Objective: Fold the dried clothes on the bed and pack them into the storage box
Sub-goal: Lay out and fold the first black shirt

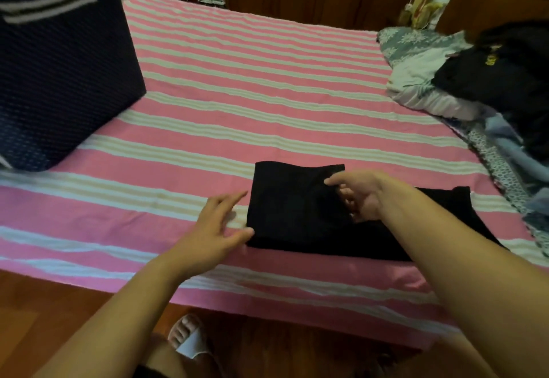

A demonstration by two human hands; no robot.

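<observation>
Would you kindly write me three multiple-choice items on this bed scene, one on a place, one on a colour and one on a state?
1. Where on the bed does the storage box stand?
A. far left
B. far right
C. near edge, centre

2. What colour is the garment being folded?
A. white
B. black
C. pink

3. What is the right hand doing?
A. resting flat on the sheet
B. reaching into the box
C. pinching a fold of the garment

Key: 1 A, the box stands at the far left, opposite the clothes pile. 2 B, the garment is black against the striped sheet. 3 C, thumb and fingers close on the cloth, while the left hand lies open at its edge.
</observation>
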